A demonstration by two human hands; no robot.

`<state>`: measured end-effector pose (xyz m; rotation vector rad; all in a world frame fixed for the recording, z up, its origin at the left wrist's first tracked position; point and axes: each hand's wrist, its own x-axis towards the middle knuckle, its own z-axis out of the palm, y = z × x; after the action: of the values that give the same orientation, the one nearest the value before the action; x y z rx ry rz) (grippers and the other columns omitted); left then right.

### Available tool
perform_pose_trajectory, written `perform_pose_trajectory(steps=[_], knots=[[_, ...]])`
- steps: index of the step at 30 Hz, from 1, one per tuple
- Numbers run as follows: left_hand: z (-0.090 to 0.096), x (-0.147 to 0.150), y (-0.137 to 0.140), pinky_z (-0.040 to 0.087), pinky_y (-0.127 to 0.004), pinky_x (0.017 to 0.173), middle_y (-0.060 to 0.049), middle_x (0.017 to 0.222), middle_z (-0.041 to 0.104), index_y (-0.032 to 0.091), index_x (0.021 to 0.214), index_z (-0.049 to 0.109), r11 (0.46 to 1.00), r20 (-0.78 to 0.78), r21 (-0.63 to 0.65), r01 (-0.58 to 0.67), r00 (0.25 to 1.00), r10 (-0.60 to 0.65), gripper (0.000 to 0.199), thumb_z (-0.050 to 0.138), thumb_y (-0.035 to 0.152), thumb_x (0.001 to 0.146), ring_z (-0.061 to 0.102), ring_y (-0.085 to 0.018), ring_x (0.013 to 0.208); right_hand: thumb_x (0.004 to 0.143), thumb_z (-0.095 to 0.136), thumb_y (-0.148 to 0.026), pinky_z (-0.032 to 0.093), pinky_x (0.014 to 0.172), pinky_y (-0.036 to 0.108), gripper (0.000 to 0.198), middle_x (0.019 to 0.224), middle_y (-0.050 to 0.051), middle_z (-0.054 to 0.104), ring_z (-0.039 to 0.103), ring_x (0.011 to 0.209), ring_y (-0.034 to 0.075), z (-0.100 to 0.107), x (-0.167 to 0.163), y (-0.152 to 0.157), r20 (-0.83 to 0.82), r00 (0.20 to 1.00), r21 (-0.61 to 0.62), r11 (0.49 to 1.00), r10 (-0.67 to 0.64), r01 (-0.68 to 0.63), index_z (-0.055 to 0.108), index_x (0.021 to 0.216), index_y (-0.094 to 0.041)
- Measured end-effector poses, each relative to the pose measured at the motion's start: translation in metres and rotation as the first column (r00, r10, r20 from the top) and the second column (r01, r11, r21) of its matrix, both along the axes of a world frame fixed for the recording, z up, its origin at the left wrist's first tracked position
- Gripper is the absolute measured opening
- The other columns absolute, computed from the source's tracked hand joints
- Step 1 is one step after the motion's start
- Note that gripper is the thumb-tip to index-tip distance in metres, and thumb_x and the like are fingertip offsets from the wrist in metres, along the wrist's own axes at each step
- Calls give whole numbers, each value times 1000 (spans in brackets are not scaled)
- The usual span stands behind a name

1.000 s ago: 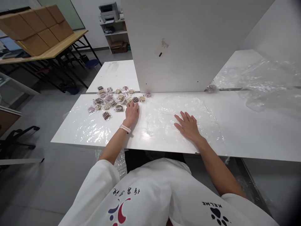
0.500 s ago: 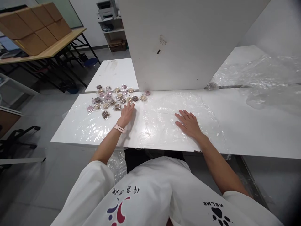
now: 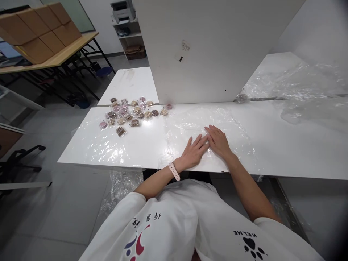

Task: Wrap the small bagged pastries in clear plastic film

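Resting on clear plastic film (image 3: 185, 127) with both hands, with left hand (image 3: 193, 152) angled in close by right hand (image 3: 219, 143); hard to tell whether touching or only just beside it. Grasping nothing visible in either grip, with fingers extended and lying flat. As to the film, apparently laid out over the white counter (image 3: 293, 145) already, though wrinkled toward the edges, so judged mostly spread rather than fully smooth. As to the small wrapped pieces (image 3: 137, 110), scattered loose to the left, away from both hands, seemingly not yet dealt with.
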<state>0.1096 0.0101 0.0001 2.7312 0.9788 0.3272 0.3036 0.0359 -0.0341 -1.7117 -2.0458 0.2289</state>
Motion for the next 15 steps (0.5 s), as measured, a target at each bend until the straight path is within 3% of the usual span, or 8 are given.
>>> perform_pose_trajectory(steps=[4, 6, 9, 11, 15], knots=[[3, -17, -8, 15, -65, 125, -13, 172, 7, 26, 162, 21, 1000, 39, -25, -15, 999, 16, 76, 54, 50, 98, 0, -33, 159, 104, 24, -45, 36, 116, 52, 56, 151, 11, 54, 45, 144, 27, 8, 3, -1, -110, 994, 46, 998, -28, 33, 54, 146, -24], [9, -39, -19, 11, -64, 126, -14, 172, 5, 26, 163, 17, 999, 63, -24, -45, 997, 46, 85, 58, 55, 95, -3, -33, 159, 104, 29, -46, 36, 116, 50, 54, 147, 12, 57, 46, 142, 27, 16, 1, -11, -136, 990, 102, 994, -26, 41, 58, 142, -23], [9, -77, -44, 17, -64, 126, -18, 170, 15, 23, 163, 16, 990, 72, -57, -131, 988, 135, 92, 63, 57, 91, 5, -35, 159, 104, 37, -45, 38, 115, 47, 47, 143, 10, 61, 50, 137, 27, 28, -7, -38, -136, 989, 147, 989, 50, -29, 63, 137, -24], [3, -98, -59, 21, -64, 125, -19, 166, 28, 22, 158, 27, 985, 64, -65, -161, 984, 165, 82, 65, 51, 92, 16, -34, 158, 104, 40, -44, 41, 112, 46, 43, 141, 8, 63, 53, 134, 27, 37, -14, -55, -129, 985, 136, 986, 115, -97, 64, 135, -26], [-7, -122, -71, 25, -61, 125, -13, 152, 54, 22, 133, 56, 989, 68, -13, -144, 987, 145, 37, 60, 28, 97, 40, -29, 149, 103, 42, -42, 45, 108, 47, 39, 136, 9, 65, 57, 128, 27, 48, -23, -73, -145, 979, 120, 985, 142, -125, 66, 131, -27]])
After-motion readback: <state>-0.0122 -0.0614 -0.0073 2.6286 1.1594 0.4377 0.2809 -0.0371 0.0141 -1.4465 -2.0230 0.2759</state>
